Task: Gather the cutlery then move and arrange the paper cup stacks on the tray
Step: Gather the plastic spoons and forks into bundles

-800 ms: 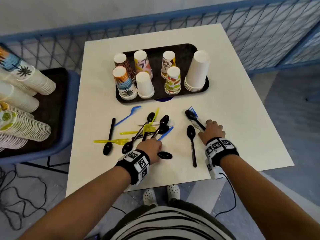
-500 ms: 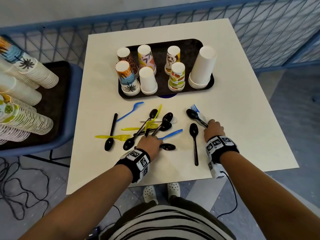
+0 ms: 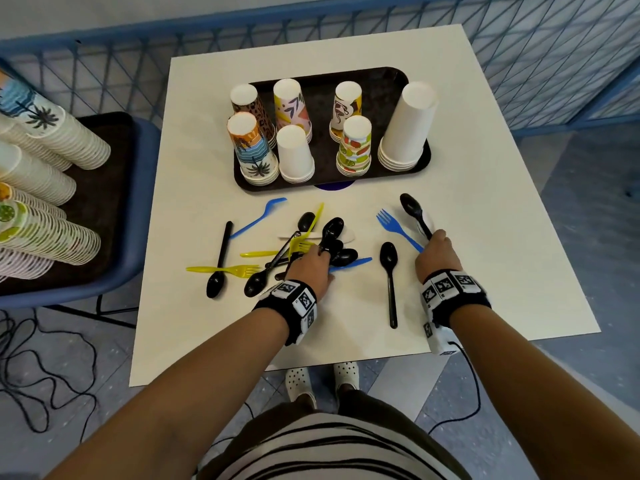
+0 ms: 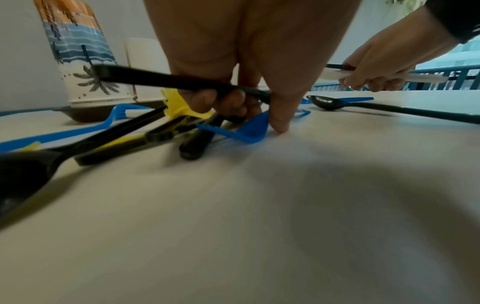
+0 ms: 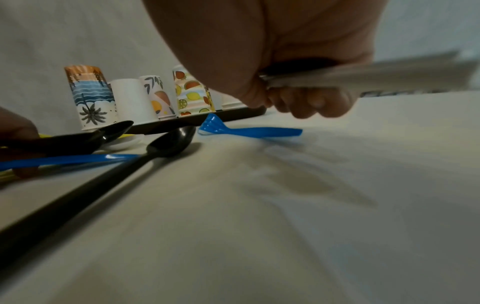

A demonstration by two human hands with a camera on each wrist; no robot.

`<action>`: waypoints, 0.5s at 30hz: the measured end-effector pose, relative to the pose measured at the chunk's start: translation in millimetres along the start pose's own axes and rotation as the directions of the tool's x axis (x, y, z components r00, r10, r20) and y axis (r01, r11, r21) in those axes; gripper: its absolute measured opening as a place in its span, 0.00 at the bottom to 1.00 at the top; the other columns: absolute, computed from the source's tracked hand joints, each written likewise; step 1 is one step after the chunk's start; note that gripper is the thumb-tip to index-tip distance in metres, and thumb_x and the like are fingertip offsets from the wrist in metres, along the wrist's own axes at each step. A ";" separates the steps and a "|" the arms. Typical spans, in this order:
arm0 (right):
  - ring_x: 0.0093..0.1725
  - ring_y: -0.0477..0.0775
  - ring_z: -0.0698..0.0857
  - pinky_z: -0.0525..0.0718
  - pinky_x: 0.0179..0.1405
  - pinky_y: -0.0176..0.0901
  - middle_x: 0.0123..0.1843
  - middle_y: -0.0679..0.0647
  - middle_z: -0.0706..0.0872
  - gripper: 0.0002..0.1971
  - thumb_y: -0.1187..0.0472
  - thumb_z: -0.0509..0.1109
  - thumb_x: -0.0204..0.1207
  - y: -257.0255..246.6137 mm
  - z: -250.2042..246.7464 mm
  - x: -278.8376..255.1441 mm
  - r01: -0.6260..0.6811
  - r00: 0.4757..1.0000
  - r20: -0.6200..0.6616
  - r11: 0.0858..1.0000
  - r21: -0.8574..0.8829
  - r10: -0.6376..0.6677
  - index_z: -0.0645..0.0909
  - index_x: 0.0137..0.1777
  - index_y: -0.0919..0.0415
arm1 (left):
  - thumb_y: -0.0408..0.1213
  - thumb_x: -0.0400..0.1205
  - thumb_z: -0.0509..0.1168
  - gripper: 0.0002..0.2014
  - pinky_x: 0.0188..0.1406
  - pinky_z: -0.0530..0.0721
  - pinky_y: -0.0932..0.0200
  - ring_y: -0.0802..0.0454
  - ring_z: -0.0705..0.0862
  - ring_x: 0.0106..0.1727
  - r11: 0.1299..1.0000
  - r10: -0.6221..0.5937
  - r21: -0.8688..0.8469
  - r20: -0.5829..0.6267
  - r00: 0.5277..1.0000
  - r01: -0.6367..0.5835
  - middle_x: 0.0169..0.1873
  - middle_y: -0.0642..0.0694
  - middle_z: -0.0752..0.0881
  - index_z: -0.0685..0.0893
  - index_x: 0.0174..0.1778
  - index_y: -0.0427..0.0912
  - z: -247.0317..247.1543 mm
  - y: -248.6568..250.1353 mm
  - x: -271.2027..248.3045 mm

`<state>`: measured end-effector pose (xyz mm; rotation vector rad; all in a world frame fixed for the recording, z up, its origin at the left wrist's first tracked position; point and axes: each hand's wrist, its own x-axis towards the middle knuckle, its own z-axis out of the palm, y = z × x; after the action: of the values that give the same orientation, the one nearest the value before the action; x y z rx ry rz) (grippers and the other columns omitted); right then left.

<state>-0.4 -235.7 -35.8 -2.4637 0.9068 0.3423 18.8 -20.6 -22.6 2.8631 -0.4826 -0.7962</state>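
Plastic cutlery lies scattered on the white table in front of a dark tray that holds several upturned paper cup stacks. My left hand sits in the central pile, its fingers curled round black spoon handles; the spoon bowls stick out beyond it. My right hand grips a black spoon and a white utensil together, lifted off the table. A blue fork and a loose black spoon lie between the hands.
Left of the pile lie a black spoon, a yellow fork and a blue fork. A side tray on a blue chair holds long cup stacks lying down. A blue railing stands behind the table.
My right hand has lifted the black spoon and white utensil off the blue fork and shifted right. My left hand has pushed forward into the pile and closed on spoon handles.
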 end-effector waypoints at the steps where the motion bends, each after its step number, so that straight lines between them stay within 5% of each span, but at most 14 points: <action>1: 0.58 0.72 0.81 0.77 0.49 0.57 0.61 0.71 0.78 0.13 0.67 0.55 0.79 0.7 0.4 -1.0 -0.012 0.999 0.031 1.000 0.026 0.012 0.66 0.62 0.72 | 0.42 0.83 0.59 0.19 0.59 0.77 0.46 0.36 0.79 0.62 1.000 -0.002 0.009 0.002 1.000 0.002 0.67 0.37 0.71 0.72 0.67 0.36 0.5 -0.1 1.2; 4: 0.59 0.71 0.81 0.78 0.51 0.57 0.62 0.69 0.78 0.18 0.57 0.63 0.79 2.8 1.6 -0.5 -0.015 0.996 0.088 1.000 -0.001 0.015 0.68 0.63 0.69 | 0.40 0.85 0.55 0.17 0.59 0.76 0.47 0.38 0.75 0.65 0.998 0.018 0.055 -0.012 1.000 -0.017 0.67 0.37 0.73 0.73 0.67 0.36 -0.5 0.7 2.6; 8: 0.59 0.70 0.80 0.78 0.55 0.58 0.61 0.68 0.76 0.16 0.57 0.61 0.81 2.1 0.2 5.7 0.019 0.997 0.072 0.995 -0.098 -0.012 0.73 0.60 0.71 | 0.40 0.86 0.51 0.15 0.62 0.70 0.47 0.38 0.73 0.65 0.994 0.072 0.084 -0.108 0.992 -0.063 0.62 0.37 0.78 0.73 0.63 0.37 -2.2 0.5 -1.1; 15: 0.61 0.70 0.76 0.76 0.54 0.59 0.60 0.70 0.78 0.11 0.66 0.55 0.82 -5.2 0.5 3.2 0.029 1.000 -0.007 0.987 -0.157 -0.031 0.72 0.58 0.72 | 0.37 0.86 0.51 0.13 0.53 0.77 0.47 0.35 0.80 0.58 0.965 -0.093 -0.258 -0.171 0.981 0.047 0.60 0.35 0.79 0.72 0.63 0.36 -16.5 -10.0 -5.0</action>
<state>5.4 -233.8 -35.7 -2.6217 0.8759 0.4066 26.0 -8.9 -8.2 2.6912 -0.2376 -0.5523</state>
